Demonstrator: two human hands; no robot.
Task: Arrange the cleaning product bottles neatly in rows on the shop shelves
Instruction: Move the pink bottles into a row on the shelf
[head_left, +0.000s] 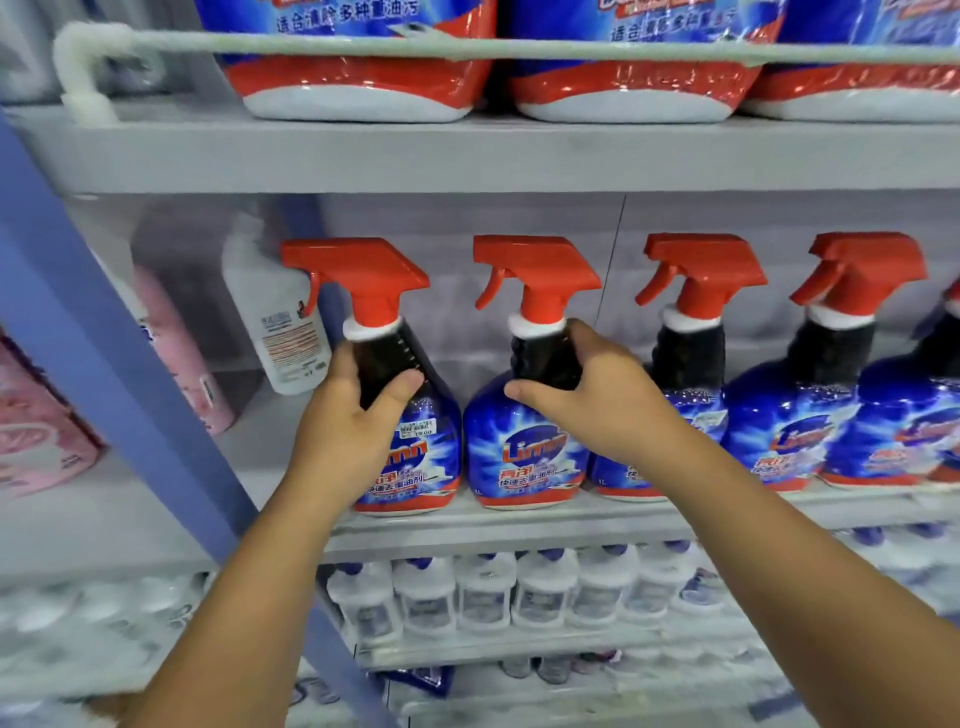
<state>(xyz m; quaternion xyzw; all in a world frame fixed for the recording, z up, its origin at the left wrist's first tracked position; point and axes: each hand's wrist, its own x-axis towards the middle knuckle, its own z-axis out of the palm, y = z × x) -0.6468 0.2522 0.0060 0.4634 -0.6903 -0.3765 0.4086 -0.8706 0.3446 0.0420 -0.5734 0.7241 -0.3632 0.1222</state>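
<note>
A row of blue spray bottles with red trigger heads stands on the middle grey shelf (519, 525). My left hand (348, 415) grips the dark neck of the leftmost spray bottle (410, 364). My right hand (592, 395) grips the neck of the second spray bottle (519, 447). Both bottles stand upright on the shelf, side by side and nearly touching. Two more spray bottles (691, 364) (831, 395) stand to the right, their triggers pointing left like the others.
Large blue-and-red refill bottles (363, 78) sit on the top shelf behind a rail. A white bottle (280, 322) and pink products (176, 353) stand past a blue upright (104, 353) at the left. Several small white bottles (488, 587) fill the lower shelf.
</note>
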